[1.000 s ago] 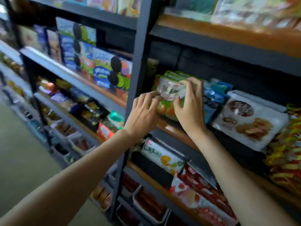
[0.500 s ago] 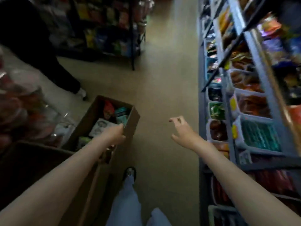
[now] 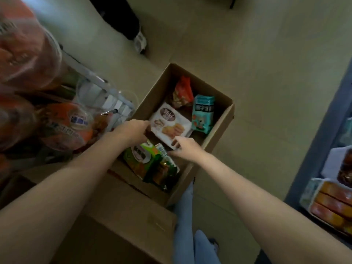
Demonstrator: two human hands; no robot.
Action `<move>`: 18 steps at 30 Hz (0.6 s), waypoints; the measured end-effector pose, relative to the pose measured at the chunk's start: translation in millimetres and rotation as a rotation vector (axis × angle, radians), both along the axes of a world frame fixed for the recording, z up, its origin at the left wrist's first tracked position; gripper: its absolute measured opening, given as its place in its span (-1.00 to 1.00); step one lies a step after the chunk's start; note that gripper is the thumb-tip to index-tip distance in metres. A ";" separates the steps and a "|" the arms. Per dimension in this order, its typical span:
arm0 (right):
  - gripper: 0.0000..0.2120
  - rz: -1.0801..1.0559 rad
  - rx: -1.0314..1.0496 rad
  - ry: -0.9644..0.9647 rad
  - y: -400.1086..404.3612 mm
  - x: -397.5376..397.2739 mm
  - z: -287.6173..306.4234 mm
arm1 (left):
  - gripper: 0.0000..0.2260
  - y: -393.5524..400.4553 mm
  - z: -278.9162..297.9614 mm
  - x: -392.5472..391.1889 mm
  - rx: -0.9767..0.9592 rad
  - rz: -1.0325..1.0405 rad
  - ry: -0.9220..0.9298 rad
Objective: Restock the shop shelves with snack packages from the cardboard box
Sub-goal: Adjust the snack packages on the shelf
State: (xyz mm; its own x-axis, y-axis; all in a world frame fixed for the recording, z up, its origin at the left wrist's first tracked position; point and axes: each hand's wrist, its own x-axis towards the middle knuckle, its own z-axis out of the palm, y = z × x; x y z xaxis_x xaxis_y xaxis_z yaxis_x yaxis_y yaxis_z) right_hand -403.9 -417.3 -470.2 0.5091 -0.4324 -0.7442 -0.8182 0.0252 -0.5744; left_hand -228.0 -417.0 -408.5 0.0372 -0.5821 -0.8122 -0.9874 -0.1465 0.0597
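Down on the floor sits the open cardboard box [image 3: 219, 128], and both hands reach into it toward the white snack pack [image 3: 170, 126] printed with biscuits, which lies flat near the middle of the box. At that pack's left edge, the left hand [image 3: 133, 130] has its fingers curled over, but the fingertips are hidden behind the hand itself, so I cannot tell whether it grips the pack or only touches it. On the pack's near corner the right hand [image 3: 185, 147] has its fingers bent onto the wrapper in what looks like a pinch, though blur softens the contact. A red bag [image 3: 183, 92] stands at the far end of the box, a teal pack [image 3: 202, 113] leans just beside the white one, and green packs [image 3: 150, 164] fill the near corner, partly covered by the left forearm. Left of the box, orange-lidded tubs [image 3: 64, 126] and a clear container are smeared by the lens and hard to read. A shelf unit [image 3: 323, 141] with orange packets is cut off at the right edge. Blue trouser legs [image 3: 185, 225] show below the box, and a dark leg with a shoe [image 3: 140, 40] stands farther off.
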 end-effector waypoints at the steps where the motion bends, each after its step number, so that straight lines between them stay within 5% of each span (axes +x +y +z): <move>1: -0.49 0.009 0.044 -0.003 3.7 16.7 -16.8 | -0.68 0.3 -9.8 9.1 0.013 -0.023 -0.022; 5: -0.32 -0.077 0.220 0.047 35.0 68.5 -77.8 | -0.51 8.8 -46.9 37.1 0.103 -0.090 -0.089; 9: -0.56 -0.348 0.155 0.005 29.6 71.8 -91.6 | -0.29 18.6 -60.5 43.9 0.076 -0.107 -0.093; 18: -0.49 -0.558 -0.317 -0.015 -102.0 -80.3 80.4 | -0.14 -48.3 26.1 -38.7 -0.356 -0.085 0.204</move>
